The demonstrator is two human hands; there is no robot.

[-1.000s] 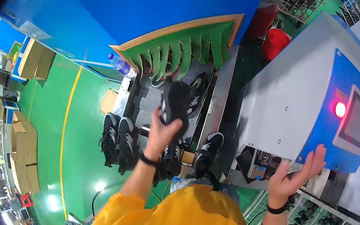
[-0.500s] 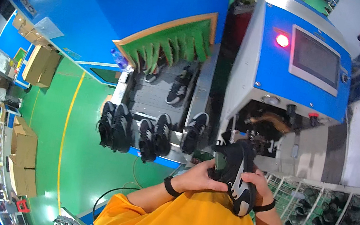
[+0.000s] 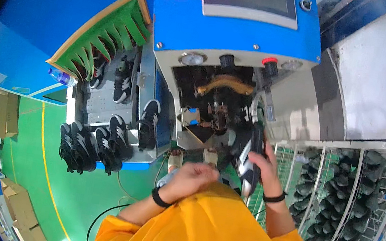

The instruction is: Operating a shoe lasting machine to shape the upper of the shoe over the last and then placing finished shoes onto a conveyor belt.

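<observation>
Your right hand (image 3: 267, 171) grips a black-and-white shoe (image 3: 248, 168) between thumb and fingers, near the opening of the blue-fronted machine (image 3: 232, 35), while your left hand (image 3: 189, 180) curls by your yellow shirt (image 3: 208, 231), whether around anything I cannot tell.

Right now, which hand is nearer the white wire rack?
Right. The right hand, gripping a black-and-white shoe, is just left of the white wire rack; the left hand is farther left, in front of the torso.
</observation>
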